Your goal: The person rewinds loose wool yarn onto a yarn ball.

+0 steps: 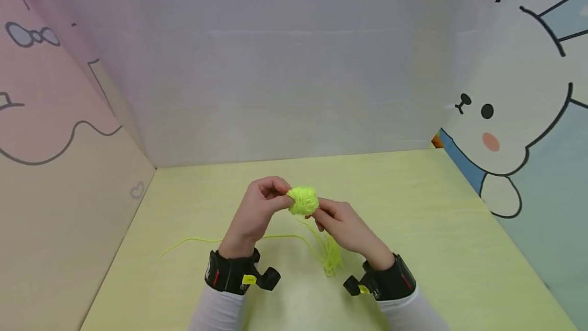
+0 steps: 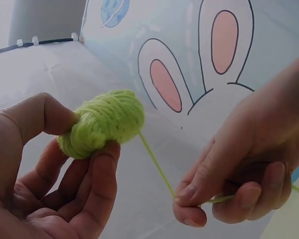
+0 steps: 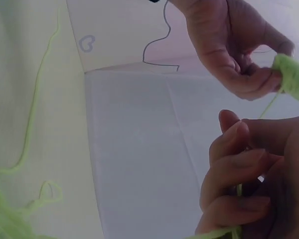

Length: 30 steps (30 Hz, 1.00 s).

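A small ball of neon yellow-green yarn (image 1: 303,201) is held up above the table by my left hand (image 1: 257,213). In the left wrist view, the thumb and fingers pinch one end of the wound ball (image 2: 109,119). A taut strand of yarn (image 2: 157,167) runs from the ball to my right hand (image 2: 249,154), which pinches it between thumb and forefinger. In the right wrist view, the strand passes on through the curled fingers of the right hand (image 3: 244,174) and out below the palm.
A loose tangle of the same yarn (image 1: 333,257) lies on the pale yellow table (image 1: 436,229) below the hands. One long tail (image 1: 193,239) stretches left across the tabletop. Printed cloth panels (image 1: 294,91) stand round the back and sides.
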Motion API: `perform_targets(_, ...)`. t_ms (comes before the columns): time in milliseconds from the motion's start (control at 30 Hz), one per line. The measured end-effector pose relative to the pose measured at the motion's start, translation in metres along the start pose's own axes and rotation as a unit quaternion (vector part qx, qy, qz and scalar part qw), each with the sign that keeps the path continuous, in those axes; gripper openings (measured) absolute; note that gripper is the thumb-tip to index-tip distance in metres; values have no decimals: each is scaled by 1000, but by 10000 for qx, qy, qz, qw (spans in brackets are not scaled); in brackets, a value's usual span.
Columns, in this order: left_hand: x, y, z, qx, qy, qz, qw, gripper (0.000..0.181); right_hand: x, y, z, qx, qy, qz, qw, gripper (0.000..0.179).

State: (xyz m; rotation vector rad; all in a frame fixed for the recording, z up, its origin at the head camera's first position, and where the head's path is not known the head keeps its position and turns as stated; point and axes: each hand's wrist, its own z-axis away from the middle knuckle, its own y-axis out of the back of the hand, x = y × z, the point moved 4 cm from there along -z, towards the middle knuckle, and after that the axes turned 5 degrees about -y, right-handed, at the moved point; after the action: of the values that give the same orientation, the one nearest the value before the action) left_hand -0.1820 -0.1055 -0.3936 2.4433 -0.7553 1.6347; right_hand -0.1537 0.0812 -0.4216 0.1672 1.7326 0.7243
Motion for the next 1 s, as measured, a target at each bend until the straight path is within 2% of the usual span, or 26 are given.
perform_targets(133,-1,-3,2,-499,157,39,9986,20,2,15,-11,19,-100,98,9999,21)
perform_targets(233,-5,-5,3,-829,296,-227,9959,15,-2,28,-18,66,-126,321,9994,21)
perform_targets(333,-11,-6,4,-897,431,-653,9929,12,-11,39,-22,99,-93,541,9984,22)
perform_targets(433,-17,-3,2,-626,516,-1217,9892,10,-25,46,-20,184,-11,687,9975,21)
perform_targets(567,-21,3,-1,99,462,-1950,9797,10,-46,44,-10,275,233,858,9957,18)
perform_targets(667,-21,7,-2,646,277,-2125,9746,7,-57,33,1,311,481,1009,9932,16)
perform_targets(800,-18,10,-2,1080,2,-1690,9797,4,-55,13,13,453,564,1015,9922,16)
perform_targets(900,-16,13,-2,1251,-108,-1103,9859,7,-44,-2,16,550,434,771,9946,18)
perform_targets(1000,-14,14,-1,1358,-166,-583,9889,13,-31,-14,16,495,300,442,9973,20)
